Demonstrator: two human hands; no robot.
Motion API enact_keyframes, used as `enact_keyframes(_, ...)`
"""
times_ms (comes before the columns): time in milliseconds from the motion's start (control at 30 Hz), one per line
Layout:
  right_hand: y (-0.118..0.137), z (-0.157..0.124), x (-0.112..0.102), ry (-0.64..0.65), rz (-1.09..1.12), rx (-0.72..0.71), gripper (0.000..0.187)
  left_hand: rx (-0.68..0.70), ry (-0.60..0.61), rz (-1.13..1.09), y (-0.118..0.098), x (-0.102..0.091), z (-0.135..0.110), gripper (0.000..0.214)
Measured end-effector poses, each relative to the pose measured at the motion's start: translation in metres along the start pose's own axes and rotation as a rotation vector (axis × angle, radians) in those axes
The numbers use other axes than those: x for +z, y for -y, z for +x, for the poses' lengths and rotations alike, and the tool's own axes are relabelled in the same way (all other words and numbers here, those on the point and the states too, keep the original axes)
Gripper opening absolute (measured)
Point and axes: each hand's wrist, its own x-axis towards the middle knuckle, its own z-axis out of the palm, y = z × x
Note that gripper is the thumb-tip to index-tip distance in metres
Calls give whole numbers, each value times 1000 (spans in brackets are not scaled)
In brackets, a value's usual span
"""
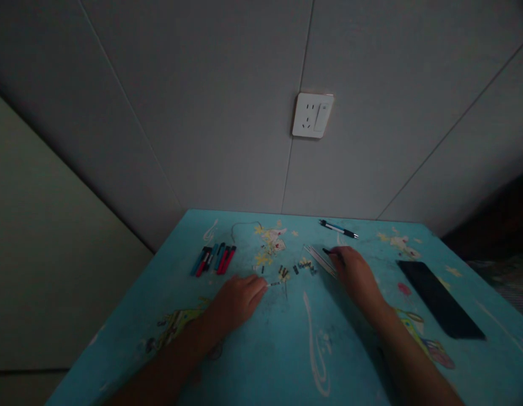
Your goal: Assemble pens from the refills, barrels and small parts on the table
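Observation:
My left hand [238, 299] rests low over the table with its fingers pinched on a thin white pen refill [273, 284] that points right. My right hand [357, 275] is closed around a small black pen part [327, 251], whose end sticks out to the left. Just left of those fingers lie several slim white refills [317, 257] side by side. Between the hands small dark pen pieces [283, 272] are scattered, too small to name exactly. Beyond my left hand several pen barrels [221, 258] in blue, red and black lie in a row.
Two pens [340, 229] lie near the wall at the back of the blue patterned table [282, 349]. A flat black rectangular object [441, 299] is on the right side. A white socket with a switch [313, 115] is on the grey wall.

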Motion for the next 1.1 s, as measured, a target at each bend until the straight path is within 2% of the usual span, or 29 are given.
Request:
enact_keyframes(100, 30, -7, 0, 45, 225, -188, 20, -14, 21, -10, 0, 0, 1, 29)
enact_keyframes(200, 54, -15, 0, 112, 271, -365, 18, -39, 38, -33, 0, -1, 2, 29)
enact_keyframes(267, 63, -18, 1, 124, 269, -409, 18, -43, 33, -50, 1, 0, 2, 29)
enact_keyframes(633, 71, -23, 10, 139, 290, -428, 19, 6, 50, -36, 2, 2, 1, 26)
enact_keyframes(867, 88, -36, 20, 209, 472, -425, 14, 79, 99, 34, -3, 4, -1, 25)
enact_keyframes(1100, 102, -42, 24, 207, 611, -394, 11, 53, 114, -18, -8, 9, -6, 22)
